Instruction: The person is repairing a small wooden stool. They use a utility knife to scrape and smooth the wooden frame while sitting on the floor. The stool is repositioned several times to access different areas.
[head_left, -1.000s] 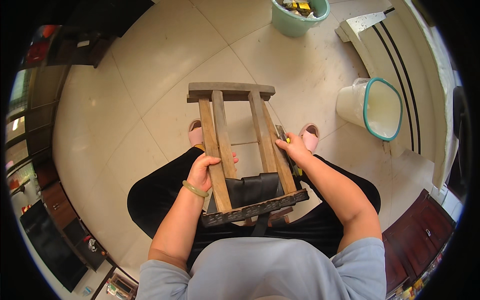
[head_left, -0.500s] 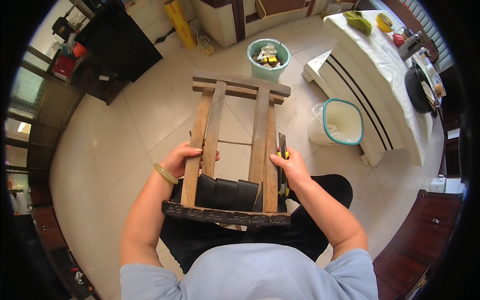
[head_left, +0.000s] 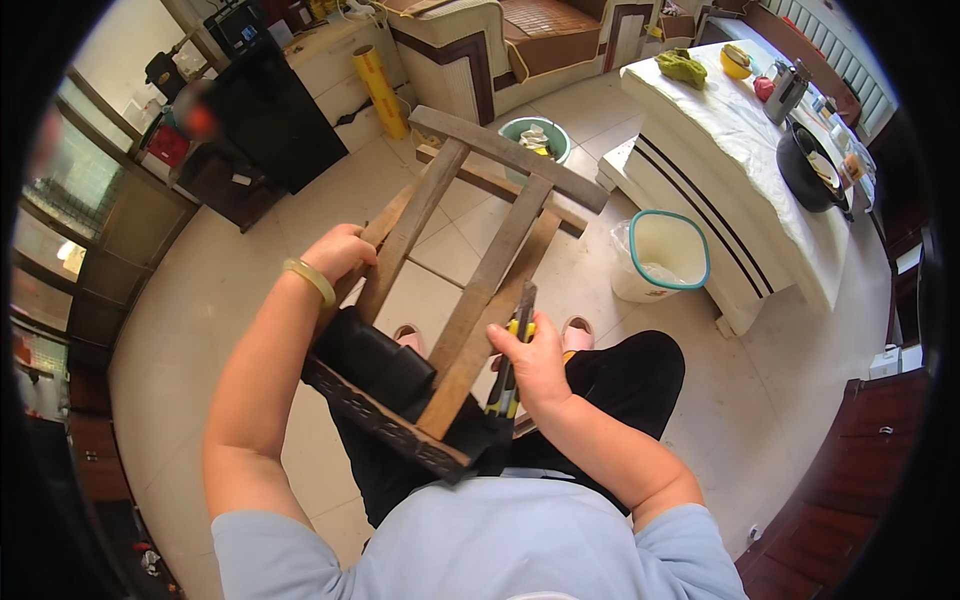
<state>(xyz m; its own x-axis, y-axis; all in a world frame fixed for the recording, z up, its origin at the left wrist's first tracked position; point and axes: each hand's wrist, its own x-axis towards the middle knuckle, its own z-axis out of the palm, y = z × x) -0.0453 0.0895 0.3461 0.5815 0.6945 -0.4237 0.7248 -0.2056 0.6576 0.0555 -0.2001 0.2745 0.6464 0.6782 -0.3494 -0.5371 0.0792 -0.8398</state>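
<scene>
The wooden frame (head_left: pixel 500 255) sits near the middle of the view, aslant over the lap, its top bar (head_left: pixel 508 155) toward 12 to 1 o'clock and its black strap seat (head_left: pixel 380 360) at about 8 o'clock. The hands are apart. The left hand (head_left: pixel 342 250), at 10 o'clock, is clamped on the frame's left rail. The right hand (head_left: pixel 535 365), between 4 and 5 o'clock, grasps a black-and-yellow utility knife (head_left: pixel 505 395) lying alongside the right rail, with the thumb against the wood.

The step in hand looks like steadying the frame with the knife kept in the same grip. To do it well, the left hand should carry most of the weight, since the right fingers are shared between tool and wood. The knife's dark front end points up toward 1 o'clock; whether a blade is out is hard to tell, so it is best treated as bare: tip away from the left hand and legs, and ideally drawn in while the frame is being tilted. Resting the heavier-looking strap end, toward 7 o'clock, on the lap would curb wobble. The frame's far end needs room from the green bucket (head_left: pixel 552 130) at 1 o'clock and the white bin (head_left: pixel 640 285) near 3 o'clock.
</scene>
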